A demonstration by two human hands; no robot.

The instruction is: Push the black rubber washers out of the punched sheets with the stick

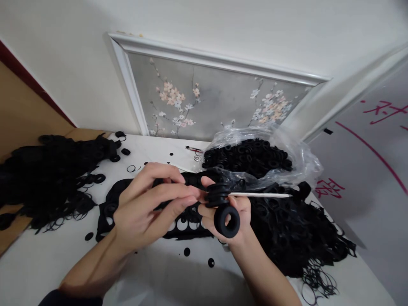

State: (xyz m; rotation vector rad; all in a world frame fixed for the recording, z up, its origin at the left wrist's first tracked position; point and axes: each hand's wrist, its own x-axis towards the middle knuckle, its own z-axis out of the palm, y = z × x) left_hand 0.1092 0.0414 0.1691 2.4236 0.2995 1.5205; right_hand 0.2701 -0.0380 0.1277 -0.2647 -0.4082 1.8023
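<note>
Two black rubber grommets show at my right hand (240,214): a grooved grommet (217,195) seen edge-on and a ring-shaped grommet (227,222) facing me below it. Its fingers are closed around them. A thin pale stick (259,195) juts out to the right from beside the upper grommet, lying across the right hand. My left hand (149,204) comes in from the left with thumb and fingertips pinched together right beside the upper grommet. Whatever sits between those fingertips is hidden. Under both hands lies a black rubber sheet (183,233) with round holes.
Behind the hands, a clear plastic bag (302,157) holds many black grommets (248,155). Black rubber scraps are heaped at left (57,170) and right (296,233). Loose discs lie on the white table (153,272). A framed floral panel (210,93) stands behind.
</note>
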